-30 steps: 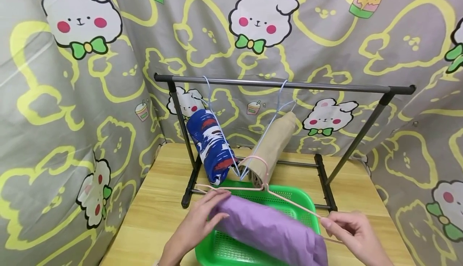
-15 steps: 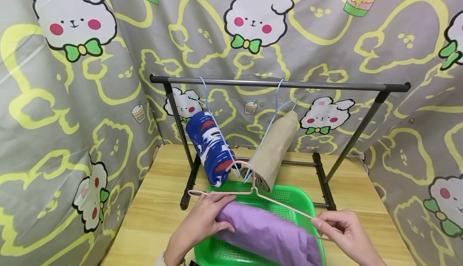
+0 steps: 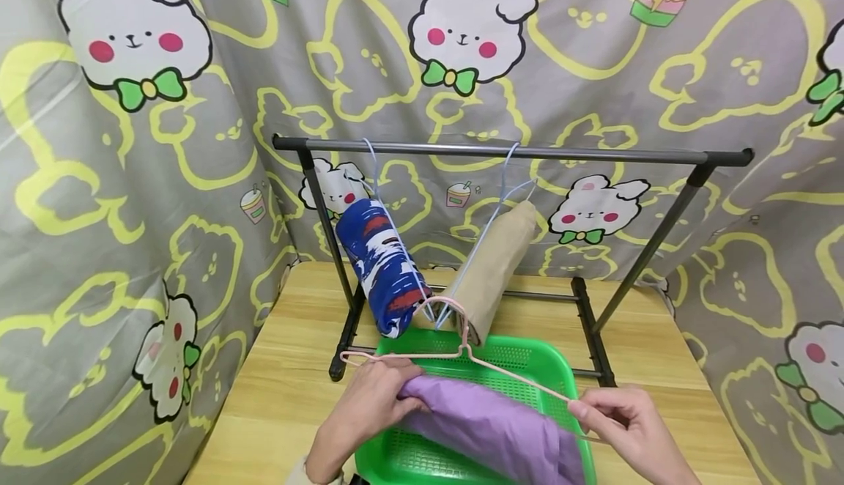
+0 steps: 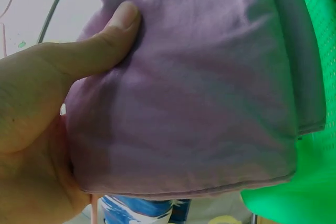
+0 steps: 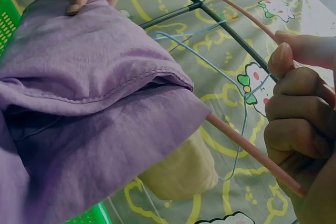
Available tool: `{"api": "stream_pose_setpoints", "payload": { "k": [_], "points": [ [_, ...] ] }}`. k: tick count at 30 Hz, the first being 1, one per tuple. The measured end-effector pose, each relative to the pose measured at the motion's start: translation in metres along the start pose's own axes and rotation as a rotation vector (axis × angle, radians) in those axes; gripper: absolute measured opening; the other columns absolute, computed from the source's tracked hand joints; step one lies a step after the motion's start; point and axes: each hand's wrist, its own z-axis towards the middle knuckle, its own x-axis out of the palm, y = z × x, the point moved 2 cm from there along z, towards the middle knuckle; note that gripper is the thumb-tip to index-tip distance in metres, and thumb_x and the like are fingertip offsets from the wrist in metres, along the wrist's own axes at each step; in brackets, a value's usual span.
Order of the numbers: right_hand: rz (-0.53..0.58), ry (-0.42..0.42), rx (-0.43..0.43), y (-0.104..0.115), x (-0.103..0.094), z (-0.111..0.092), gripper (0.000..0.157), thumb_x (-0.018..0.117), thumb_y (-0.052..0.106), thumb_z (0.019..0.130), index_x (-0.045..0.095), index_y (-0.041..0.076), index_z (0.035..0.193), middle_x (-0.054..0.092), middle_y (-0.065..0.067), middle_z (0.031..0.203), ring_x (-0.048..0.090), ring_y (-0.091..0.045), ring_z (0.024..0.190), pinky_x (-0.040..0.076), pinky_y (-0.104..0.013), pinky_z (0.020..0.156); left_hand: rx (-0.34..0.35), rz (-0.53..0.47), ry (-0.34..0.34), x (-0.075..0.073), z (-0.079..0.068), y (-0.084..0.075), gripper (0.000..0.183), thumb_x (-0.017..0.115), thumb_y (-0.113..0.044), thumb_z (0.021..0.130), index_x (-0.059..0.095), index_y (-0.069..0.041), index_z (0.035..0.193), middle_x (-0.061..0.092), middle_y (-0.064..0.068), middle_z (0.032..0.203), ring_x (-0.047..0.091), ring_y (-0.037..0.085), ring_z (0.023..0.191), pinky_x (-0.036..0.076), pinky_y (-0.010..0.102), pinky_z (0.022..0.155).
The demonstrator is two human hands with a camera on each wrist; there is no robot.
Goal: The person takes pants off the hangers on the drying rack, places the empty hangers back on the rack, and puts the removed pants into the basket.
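A purple piece of clothing (image 3: 488, 426) is folded over the lower bar of a pink hanger (image 3: 517, 380), held slanting above a green basket (image 3: 559, 368). My left hand (image 3: 369, 404) grips its left end; in the left wrist view the thumb (image 4: 123, 22) presses on the purple cloth (image 4: 184, 93), the other fingers largely hidden behind it. My right hand (image 3: 626, 423) pinches the hanger's right corner. In the right wrist view, the pink bar (image 5: 252, 150) comes out from under the cloth toward the curled right fingers (image 5: 296, 108).
Behind the basket stands a dark metal rack (image 3: 593, 154) on the wooden table (image 3: 257, 390). Two light blue hangers hang from it, one with a blue, white and red cloth (image 3: 376, 243), the other with a khaki cloth (image 3: 497, 269). A patterned curtain (image 3: 217, 126) surrounds the table.
The pink hanger's hook has moved left, now in front of the gap between the hanging cloths. My left fingers have curled further over the purple clothing's end. My right hand keeps its pinch.
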Motion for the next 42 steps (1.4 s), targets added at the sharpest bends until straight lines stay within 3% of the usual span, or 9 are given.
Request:
{"api": "stream_pose_setpoints", "payload": {
  "k": [10, 14, 17, 21, 26, 29, 33, 36, 42],
  "points": [
    [-0.083, 0.017, 0.109, 0.003, 0.001, 0.003, 0.036, 0.055, -0.018, 0.084, 0.067, 0.016, 0.081, 0.058, 0.005, 0.061, 0.031, -0.010, 0.041, 0.030, -0.015, 0.036, 0.036, 0.003, -0.054, 0.003, -0.004, -0.001, 0.015, 0.073, -0.033, 0.078, 0.069, -0.025, 0.090, 0.067, -0.013, 0.094, 0.060, 0.010, 0.096, 0.047, 0.036, 0.089],
    [-0.059, 0.024, 0.110, 0.008, 0.003, 0.002, 0.032, 0.055, -0.020, 0.083, 0.071, 0.006, 0.093, 0.070, 0.001, 0.080, 0.046, -0.006, 0.048, 0.040, -0.018, 0.040, 0.054, 0.021, -0.081, 0.004, -0.007, -0.002, 0.016, 0.071, -0.029, 0.080, 0.071, -0.023, 0.095, 0.068, -0.011, 0.097, 0.060, 0.012, 0.099, 0.045, 0.039, 0.093],
    [-0.017, 0.044, 0.092, 0.011, 0.005, 0.001, 0.032, 0.054, -0.021, 0.083, 0.070, -0.001, 0.102, 0.072, -0.005, 0.093, 0.062, -0.005, 0.066, 0.050, -0.021, 0.051, 0.070, 0.034, -0.101, 0.003, -0.009, -0.003, 0.018, 0.071, -0.026, 0.080, 0.071, -0.023, 0.098, 0.068, -0.011, 0.099, 0.060, 0.013, 0.099, 0.044, 0.040, 0.094],
    [0.002, 0.050, 0.027, 0.015, 0.006, 0.002, 0.036, 0.053, -0.024, 0.081, 0.068, -0.005, 0.108, 0.071, -0.010, 0.098, 0.066, -0.006, 0.078, 0.054, -0.023, 0.058, 0.083, 0.045, -0.127, 0.001, -0.010, -0.004, 0.022, 0.070, -0.024, 0.079, 0.071, -0.021, 0.100, 0.068, -0.011, 0.101, 0.059, 0.014, 0.101, 0.044, 0.040, 0.094],
    [-0.140, 0.016, 0.046, 0.018, 0.006, 0.001, 0.038, 0.058, -0.018, 0.082, 0.070, 0.004, 0.111, 0.071, 0.002, 0.091, 0.042, 0.006, 0.052, 0.038, -0.012, 0.042, 0.088, 0.052, -0.141, -0.001, -0.010, -0.004, 0.025, 0.069, -0.023, 0.081, 0.070, -0.020, 0.106, 0.068, -0.008, 0.105, 0.060, 0.015, 0.102, 0.043, 0.041, 0.094],
    [-0.174, -0.007, -0.061, 0.019, 0.009, 0.004, 0.041, 0.061, -0.022, 0.076, 0.069, -0.001, 0.110, 0.071, 0.001, 0.088, 0.029, 0.003, 0.045, 0.030, -0.011, 0.038, 0.093, 0.066, -0.153, -0.002, -0.010, -0.004, 0.029, 0.068, -0.020, 0.080, 0.070, -0.019, 0.109, 0.068, -0.006, 0.106, 0.061, 0.016, 0.101, 0.043, 0.040, 0.095],
    [-0.155, -0.014, -0.130, 0.023, 0.013, 0.006, 0.046, 0.061, -0.027, 0.071, 0.068, -0.004, 0.110, 0.072, -0.004, 0.094, 0.031, 0.004, 0.046, 0.030, -0.010, 0.039, 0.106, 0.087, -0.170, -0.003, -0.011, -0.004, 0.032, 0.067, -0.018, 0.079, 0.070, -0.017, 0.111, 0.069, -0.003, 0.107, 0.062, 0.017, 0.101, 0.043, 0.038, 0.095],
    [-0.193, -0.015, -0.057, 0.028, 0.015, 0.005, 0.047, 0.060, -0.025, 0.075, 0.069, 0.002, 0.112, 0.071, -0.003, 0.101, 0.034, 0.010, 0.051, 0.031, -0.009, 0.041, 0.107, 0.089, -0.169, -0.004, -0.012, -0.004, 0.032, 0.067, -0.018, 0.080, 0.070, -0.018, 0.111, 0.069, -0.004, 0.108, 0.061, 0.017, 0.102, 0.043, 0.038, 0.094],
    [-0.231, -0.005, -0.073, 0.032, 0.016, 0.006, 0.047, 0.060, -0.025, 0.074, 0.068, 0.002, 0.112, 0.071, -0.003, 0.099, 0.033, 0.012, 0.051, 0.031, -0.008, 0.041, 0.113, 0.097, -0.175, -0.005, -0.012, -0.004, 0.030, 0.068, -0.022, 0.081, 0.070, -0.018, 0.112, 0.069, -0.004, 0.107, 0.061, 0.017, 0.102, 0.044, 0.039, 0.094]
  ]
}}
